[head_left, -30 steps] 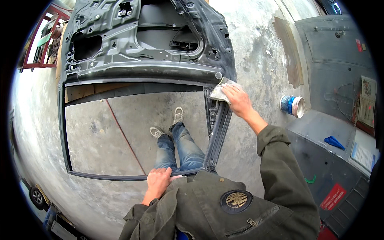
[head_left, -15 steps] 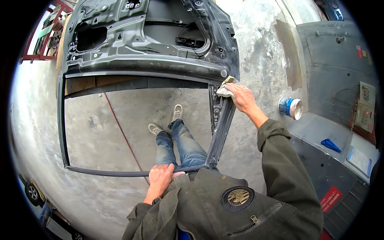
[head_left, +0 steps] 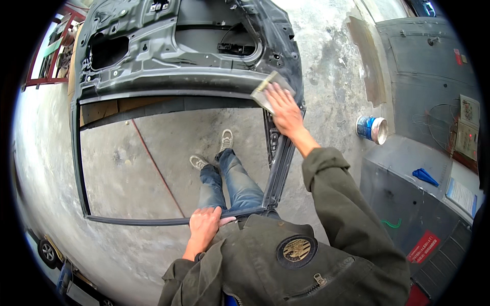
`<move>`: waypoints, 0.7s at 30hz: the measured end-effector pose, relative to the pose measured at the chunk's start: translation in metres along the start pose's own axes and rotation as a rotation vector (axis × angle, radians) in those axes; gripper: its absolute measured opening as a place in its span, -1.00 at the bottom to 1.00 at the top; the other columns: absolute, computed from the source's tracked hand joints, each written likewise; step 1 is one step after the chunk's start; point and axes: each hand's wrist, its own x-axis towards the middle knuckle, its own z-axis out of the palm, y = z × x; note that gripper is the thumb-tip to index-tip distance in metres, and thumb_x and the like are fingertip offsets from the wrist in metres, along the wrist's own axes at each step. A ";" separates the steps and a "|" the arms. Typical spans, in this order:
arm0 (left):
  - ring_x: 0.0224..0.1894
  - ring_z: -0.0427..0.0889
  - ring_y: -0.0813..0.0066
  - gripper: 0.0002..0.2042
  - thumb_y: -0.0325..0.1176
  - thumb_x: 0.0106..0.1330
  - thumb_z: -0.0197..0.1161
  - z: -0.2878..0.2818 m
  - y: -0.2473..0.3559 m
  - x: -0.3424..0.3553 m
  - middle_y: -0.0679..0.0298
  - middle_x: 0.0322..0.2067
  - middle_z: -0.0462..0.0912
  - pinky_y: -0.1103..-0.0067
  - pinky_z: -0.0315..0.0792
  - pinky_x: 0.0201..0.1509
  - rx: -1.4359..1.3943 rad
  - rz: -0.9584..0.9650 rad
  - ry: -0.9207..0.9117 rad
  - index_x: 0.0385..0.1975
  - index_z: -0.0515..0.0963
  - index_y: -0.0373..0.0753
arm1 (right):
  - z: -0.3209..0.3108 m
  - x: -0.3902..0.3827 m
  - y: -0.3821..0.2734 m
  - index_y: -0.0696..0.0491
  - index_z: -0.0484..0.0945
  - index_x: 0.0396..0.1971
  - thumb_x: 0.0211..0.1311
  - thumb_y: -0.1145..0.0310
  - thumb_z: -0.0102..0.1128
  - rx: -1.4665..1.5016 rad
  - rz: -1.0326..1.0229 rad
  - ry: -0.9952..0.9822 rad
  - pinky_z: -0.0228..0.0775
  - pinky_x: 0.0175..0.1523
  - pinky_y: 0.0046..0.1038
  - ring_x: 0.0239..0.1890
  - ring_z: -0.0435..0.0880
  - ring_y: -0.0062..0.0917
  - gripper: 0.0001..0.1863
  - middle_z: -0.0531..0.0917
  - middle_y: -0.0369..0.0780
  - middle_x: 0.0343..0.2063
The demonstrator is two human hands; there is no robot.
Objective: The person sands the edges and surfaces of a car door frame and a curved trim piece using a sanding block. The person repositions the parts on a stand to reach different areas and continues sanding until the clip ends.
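A bare dark car door (head_left: pixel 153 81) lies before me, its inner panel at the far end and its window frame (head_left: pixel 138 220) reaching toward my body. My left hand (head_left: pixel 203 224) is closed over the near bar of that frame. With my right hand (head_left: pixel 286 113) I hold a pale, flat abrasive-looking pad (head_left: pixel 263 92) against the door, at the right corner where panel and window frame meet. My fingers lie stretched along the pad, and its exact kind is hard to make out.
A blue and white bucket (head_left: pixel 371 129) stands on the floor at right, beside a grey cabinet (head_left: pixel 388 173) with a blue tool (head_left: pixel 425 177) and a paper sheet (head_left: pixel 462 194) on top. A red rack (head_left: pixel 51 56) is at far left. My legs show through the window opening.
My right hand has moved left and slightly farther away with the pad, from the frame's outer corner onto the panel's lower edge. The left hand keeps its hold.
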 end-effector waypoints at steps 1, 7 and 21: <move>-0.61 0.56 0.31 -0.43 0.27 0.11 0.36 0.000 0.000 0.000 0.29 -0.71 0.52 0.45 0.38 -0.47 -0.004 -0.005 0.007 -0.69 0.40 -0.14 | -0.004 -0.015 0.014 0.07 0.27 0.46 0.11 0.52 -0.01 -0.080 0.078 -0.073 -0.08 0.61 -0.14 0.59 0.09 -0.31 -0.21 0.20 -0.19 0.53; -0.62 0.56 0.26 -0.42 0.26 0.07 0.40 0.000 0.000 0.001 0.26 -0.71 0.50 0.42 0.39 -0.47 -0.012 -0.007 0.022 -0.70 0.37 -0.16 | 0.028 -0.027 0.018 0.18 0.13 0.50 0.45 0.26 -0.01 0.006 0.718 0.038 -0.17 0.62 -0.12 0.59 0.04 -0.19 -0.31 0.14 -0.01 0.53; -0.60 0.56 0.26 -0.44 0.25 0.09 0.39 -0.008 0.003 0.007 0.27 -0.69 0.50 0.42 0.38 -0.48 0.018 0.003 -0.064 -0.67 0.38 -0.15 | 0.017 -0.021 0.002 0.22 0.31 0.41 0.51 0.16 -0.02 0.058 0.533 0.031 -0.16 0.60 -0.04 0.57 0.09 -0.23 -0.39 0.27 -0.05 0.48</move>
